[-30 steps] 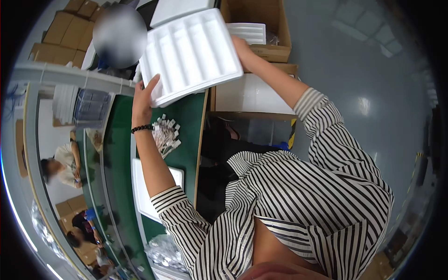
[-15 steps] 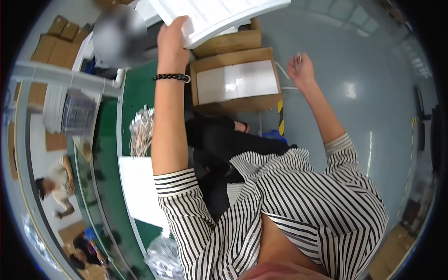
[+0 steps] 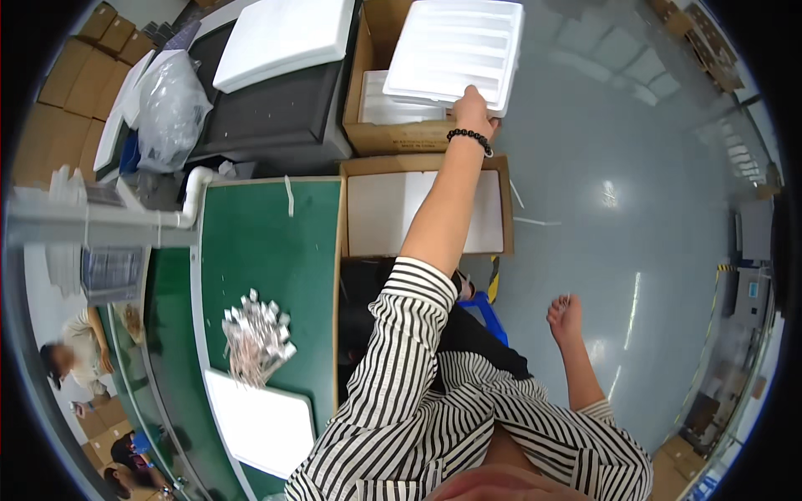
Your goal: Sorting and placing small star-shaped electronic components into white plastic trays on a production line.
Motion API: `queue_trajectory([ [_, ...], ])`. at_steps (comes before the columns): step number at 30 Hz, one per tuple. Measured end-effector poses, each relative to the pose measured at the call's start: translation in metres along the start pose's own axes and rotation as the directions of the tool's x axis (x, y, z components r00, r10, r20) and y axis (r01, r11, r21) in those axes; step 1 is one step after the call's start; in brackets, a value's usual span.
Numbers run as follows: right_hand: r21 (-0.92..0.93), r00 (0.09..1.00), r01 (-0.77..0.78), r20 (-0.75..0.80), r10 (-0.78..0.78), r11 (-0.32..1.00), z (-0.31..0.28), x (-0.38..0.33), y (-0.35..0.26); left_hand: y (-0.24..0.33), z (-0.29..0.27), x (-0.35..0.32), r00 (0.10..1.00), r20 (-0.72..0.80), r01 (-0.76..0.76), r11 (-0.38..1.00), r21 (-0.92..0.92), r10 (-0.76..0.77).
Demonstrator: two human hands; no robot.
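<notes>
My left hand (image 3: 474,110) is closed on the near edge of a white ribbed plastic case (image 3: 455,48), with the arm stretched forward. The case is held over an open cardboard box (image 3: 401,136), partly hiding it. Inside that box, a white item (image 3: 376,98) shows below the case. My right hand (image 3: 565,316) is out to the right above the floor, fingers curled around something small that I cannot make out. Nearer to me stands another open carton (image 3: 342,209) holding white flat-topped items (image 3: 376,204); my left forearm crosses over it.
On the green table (image 3: 276,250) lie a bundle of pale cables (image 3: 255,334) and a white flat panel (image 3: 263,422). A white foam-like slab (image 3: 288,37) rests on a dark crate (image 3: 267,100), near a clear plastic bag (image 3: 171,108). Two other people are at far left.
My left hand has carried the white case rightward, from beside the boxes to above the far carton. My right hand has dropped back nearer my body. The view has shifted.
</notes>
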State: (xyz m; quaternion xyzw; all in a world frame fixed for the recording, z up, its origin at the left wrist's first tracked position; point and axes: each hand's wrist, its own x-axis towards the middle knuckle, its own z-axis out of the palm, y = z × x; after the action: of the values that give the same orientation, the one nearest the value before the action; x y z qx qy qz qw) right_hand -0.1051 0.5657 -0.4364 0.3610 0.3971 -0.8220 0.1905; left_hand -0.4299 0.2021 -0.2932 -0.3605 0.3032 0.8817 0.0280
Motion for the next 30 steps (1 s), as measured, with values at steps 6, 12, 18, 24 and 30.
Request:
queue_trajectory([
  [6,0.041,0.919,-0.078,-0.384,0.087,0.996,0.0,-0.049,0.003,0.043,-0.02,0.131,0.978,-0.206,-0.033,0.981,-0.192,-0.008],
  [12,0.042,0.853,-0.146,-0.501,0.147,0.988,0.018,-0.086,-0.031,0.023,-0.064,0.15,0.965,-0.231,0.151,0.457,0.876,0.124],
  [18,0.064,0.782,-0.219,-0.585,0.215,0.974,0.022,-0.106,-0.056,0.035,-0.021,0.115,0.958,-0.286,0.055,0.968,0.244,0.017],
  [24,0.101,0.769,-0.236,-0.589,0.249,0.967,0.036,-0.114,-0.061,0.019,0.029,0.21,0.686,0.545,-0.209,-0.587,0.782,0.482],
  [30,0.205,0.67,-0.202,-0.684,0.288,0.958,0.0,-0.175,-0.044,0.118,0.012,0.339,0.901,0.429,-0.137,-0.897,0.421,0.064],
])
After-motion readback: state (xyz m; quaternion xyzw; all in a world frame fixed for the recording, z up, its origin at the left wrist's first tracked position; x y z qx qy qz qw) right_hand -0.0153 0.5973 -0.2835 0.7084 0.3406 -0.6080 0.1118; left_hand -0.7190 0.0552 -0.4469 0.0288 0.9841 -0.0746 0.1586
